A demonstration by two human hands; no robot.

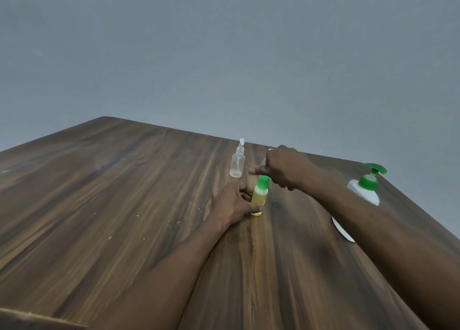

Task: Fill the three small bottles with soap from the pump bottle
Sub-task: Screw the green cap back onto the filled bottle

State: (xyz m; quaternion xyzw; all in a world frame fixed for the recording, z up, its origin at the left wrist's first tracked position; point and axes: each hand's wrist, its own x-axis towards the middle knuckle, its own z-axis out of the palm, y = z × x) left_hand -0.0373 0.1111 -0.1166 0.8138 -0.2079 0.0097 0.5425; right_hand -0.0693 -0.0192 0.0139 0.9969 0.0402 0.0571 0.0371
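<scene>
A small bottle (258, 197) with yellow soap and a green cap (263, 181) stands upright near the middle of the wooden table (124, 205). My left hand (232, 204) grips its body from the left. My right hand (282, 166) pinches the green cap from above. Behind them stands a clear small spray bottle (237, 164) with a white nozzle. Another small bottle (270, 151) is mostly hidden behind my right hand; only a white tip shows. The white pump bottle (366, 190) with a green pump head stands at the right edge.
A white flat object (342, 230) lies on the table, partly hidden under my right forearm. A grey wall rises behind the table. The table's right edge runs close to the pump bottle. A cardboard-like corner (29, 321) shows at the bottom left.
</scene>
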